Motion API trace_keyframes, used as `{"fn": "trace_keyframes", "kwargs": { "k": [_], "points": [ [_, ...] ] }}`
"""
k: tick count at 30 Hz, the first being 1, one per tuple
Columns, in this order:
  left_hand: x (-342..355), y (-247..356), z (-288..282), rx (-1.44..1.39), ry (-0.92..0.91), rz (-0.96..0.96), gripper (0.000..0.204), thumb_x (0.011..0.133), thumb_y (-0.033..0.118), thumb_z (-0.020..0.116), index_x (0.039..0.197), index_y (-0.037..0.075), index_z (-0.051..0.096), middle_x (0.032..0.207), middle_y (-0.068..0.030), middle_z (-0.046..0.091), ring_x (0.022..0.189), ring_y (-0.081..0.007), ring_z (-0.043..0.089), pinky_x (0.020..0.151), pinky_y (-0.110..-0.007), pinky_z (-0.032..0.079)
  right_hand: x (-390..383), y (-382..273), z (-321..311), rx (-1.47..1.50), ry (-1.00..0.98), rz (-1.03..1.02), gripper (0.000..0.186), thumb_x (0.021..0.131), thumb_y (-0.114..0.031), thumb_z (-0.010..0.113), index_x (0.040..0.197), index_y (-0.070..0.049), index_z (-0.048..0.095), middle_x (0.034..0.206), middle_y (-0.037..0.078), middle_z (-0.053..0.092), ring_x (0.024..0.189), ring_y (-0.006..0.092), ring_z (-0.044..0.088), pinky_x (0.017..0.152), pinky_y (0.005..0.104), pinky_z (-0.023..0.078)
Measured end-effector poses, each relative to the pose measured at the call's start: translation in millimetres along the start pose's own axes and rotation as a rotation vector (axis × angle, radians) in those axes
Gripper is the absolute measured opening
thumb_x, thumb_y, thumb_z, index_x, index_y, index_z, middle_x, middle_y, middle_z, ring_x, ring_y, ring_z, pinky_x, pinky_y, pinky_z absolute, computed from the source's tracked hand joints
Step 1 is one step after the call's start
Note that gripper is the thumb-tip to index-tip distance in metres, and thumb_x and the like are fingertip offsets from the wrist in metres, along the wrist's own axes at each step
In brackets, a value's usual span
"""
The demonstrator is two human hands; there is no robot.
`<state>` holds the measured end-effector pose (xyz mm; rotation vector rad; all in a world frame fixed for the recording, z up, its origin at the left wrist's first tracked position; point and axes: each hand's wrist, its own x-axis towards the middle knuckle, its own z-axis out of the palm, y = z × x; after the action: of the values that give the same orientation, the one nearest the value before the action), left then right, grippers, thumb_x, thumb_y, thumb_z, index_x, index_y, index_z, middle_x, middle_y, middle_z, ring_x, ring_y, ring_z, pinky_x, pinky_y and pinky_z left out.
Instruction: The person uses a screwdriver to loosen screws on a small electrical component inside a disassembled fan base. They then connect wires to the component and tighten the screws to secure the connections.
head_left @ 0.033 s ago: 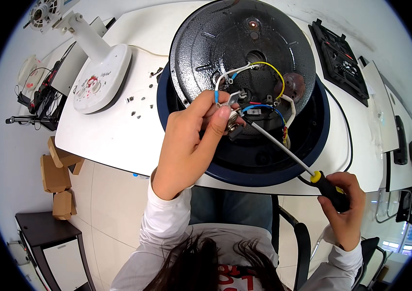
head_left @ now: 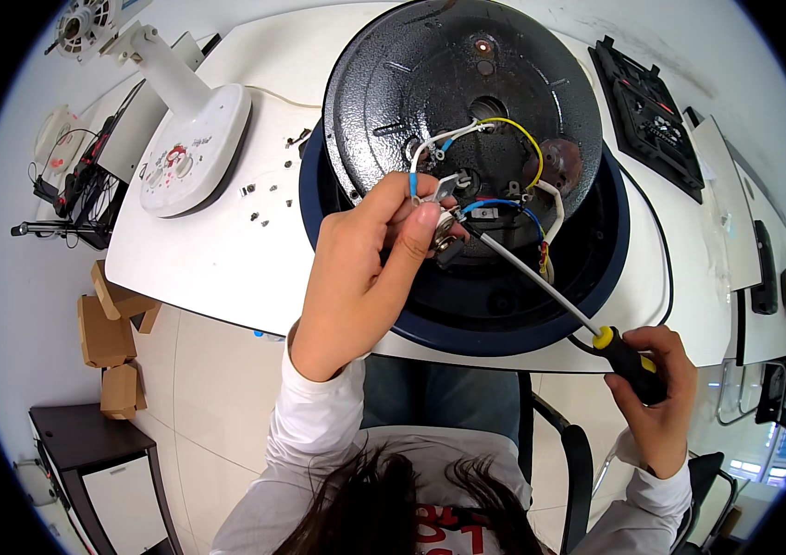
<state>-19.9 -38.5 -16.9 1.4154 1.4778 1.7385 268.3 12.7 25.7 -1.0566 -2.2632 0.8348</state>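
Observation:
My left hand (head_left: 365,264) pinches a small metal electrical part with screw terminals (head_left: 445,236) between thumb and fingers; the fingers hide some of it. In my right hand (head_left: 659,402) is a screwdriver (head_left: 541,280) with a black and yellow handle, its shaft slanting up and left. Its tip reaches the small part, but I cannot tell exactly where it touches. Behind lies a round black metal plate (head_left: 383,88), wet-looking and rust-stained, leaning over a dark blue round housing (head_left: 613,250). White wire (head_left: 428,148), yellow wire (head_left: 524,137) and blue wire (head_left: 504,201) run around the part.
Several small screws (head_left: 263,190) lie scattered on the white table (head_left: 212,268). A white fan base (head_left: 197,153) stands at left, and an open black tool case (head_left: 649,116) lies at far right. A black cord (head_left: 666,259) curves beside the housing. Cardboard boxes (head_left: 106,333) sit on the floor.

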Motion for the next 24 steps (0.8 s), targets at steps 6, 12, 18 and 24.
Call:
{"fn": "trace_keyframes", "kwargs": {
  "k": [6,12,18,24],
  "points": [
    [0.3,2.4,0.3,0.000,0.006,-0.018,0.022,0.100,0.016,0.050,0.101,-0.005,0.056,0.078,-0.0114,0.069,0.062,-0.0087,0.057,0.059,-0.022,0.045,2.3,-6.0,3.7,0.003,-0.044,0.040,0.045,0.068,0.008,0.074,0.108,-0.004,0.059,0.096,0.014,0.061,0.083,0.0272,0.066,0.076,0.0313,0.052],
    [-0.2,1.9,0.2,-0.005,-0.004,-0.051,0.023,0.100,0.018,0.049,0.103,-0.004,0.056,0.081,-0.0105,0.068,0.067,-0.0105,0.058,0.064,-0.023,0.046,3.3,-4.4,-0.5,-0.085,-0.116,-0.036,0.047,0.069,0.006,0.075,0.112,-0.004,0.059,0.098,0.015,0.061,0.085,0.0281,0.065,0.074,0.0318,0.051],
    [0.2,-1.9,1.1,-0.016,0.012,-0.006,0.022,0.100,0.017,0.049,0.100,-0.004,0.056,0.077,-0.0104,0.069,0.061,-0.0073,0.054,0.058,-0.022,0.043,2.4,-3.4,0.9,-0.072,-0.115,-0.038,0.047,0.069,0.006,0.075,0.112,-0.004,0.059,0.098,0.016,0.061,0.085,0.0282,0.065,0.075,0.0321,0.051],
    [-1.1,6.9,-2.7,-0.010,-0.057,-0.136,0.026,0.102,0.020,0.047,0.107,-0.004,0.056,0.092,-0.0110,0.064,0.083,-0.0169,0.065,0.077,-0.029,0.052,1.3,-1.2,2.2,-0.060,-0.118,-0.033,0.046,0.070,0.005,0.074,0.112,-0.004,0.059,0.099,0.016,0.061,0.086,0.0285,0.065,0.076,0.0323,0.051]
  ]
}}
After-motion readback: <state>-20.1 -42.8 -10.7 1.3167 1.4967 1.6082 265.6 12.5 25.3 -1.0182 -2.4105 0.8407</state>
